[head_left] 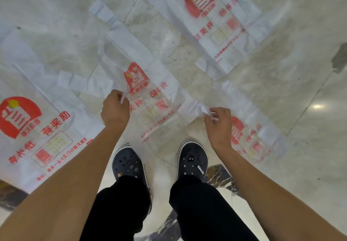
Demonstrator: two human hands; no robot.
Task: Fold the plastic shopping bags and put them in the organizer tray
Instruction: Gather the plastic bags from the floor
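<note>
Left hand (115, 107) and right hand (218, 123) pinch the middle bag (150, 94); other bags (33, 128) lie around it.

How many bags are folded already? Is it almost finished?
None looks folded yet. The left hand and right hand each pinch an edge of the middle bag, so that one is only being started. The left bag, far bag and right bag lie flat on the floor. No tray is in view. Nearly everything is left.
</note>
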